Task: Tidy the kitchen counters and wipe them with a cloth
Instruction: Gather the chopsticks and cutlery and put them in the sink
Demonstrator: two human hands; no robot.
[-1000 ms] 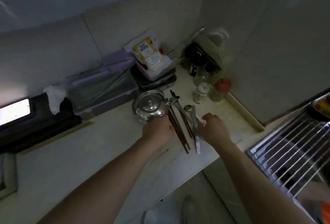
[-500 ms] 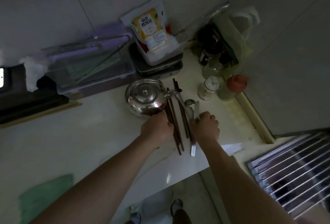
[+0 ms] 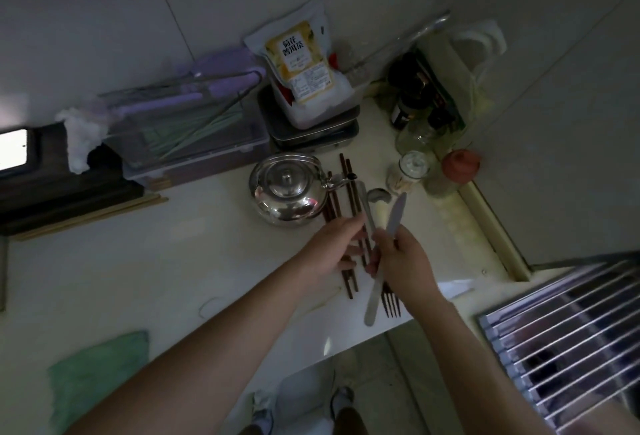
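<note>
Head view: half a second ago both hands lay low on the bench (image 3: pixel 173 261) over the cutlery; now the right hand (image 3: pixel 405 264) has come up off it, and the view takes in more of the near edge. The right hand's fingers are curled tight round one pale knife (image 3: pixel 372 303), which sticks out above and below the fist, and one fork (image 3: pixel 391 304), its tines pointing down toward the bench edge. The left hand (image 3: pixel 329 251) pinches one flat metal handle (image 3: pixel 366 207) between thumb and fingers (image 3: pixel 346 226); which utensil it belongs to I cannot tell. Under both hands a bundle of dark chopsticks (image 3: pixel 348 188) lies on the bench, too overlapped to count. One steel kettle (image 3: pixel 287 192) stands touching them on the left, and one spoon (image 3: pixel 377 196) lies just beside them on the right. Two small jars stand near the corner, a white-lidded jar (image 3: pixel 408 171) and a red-lidded jar (image 3: pixel 459 171). One green cloth (image 3: pixel 97 375) lies flat on the bench at the near left, well apart from both hands.
</note>
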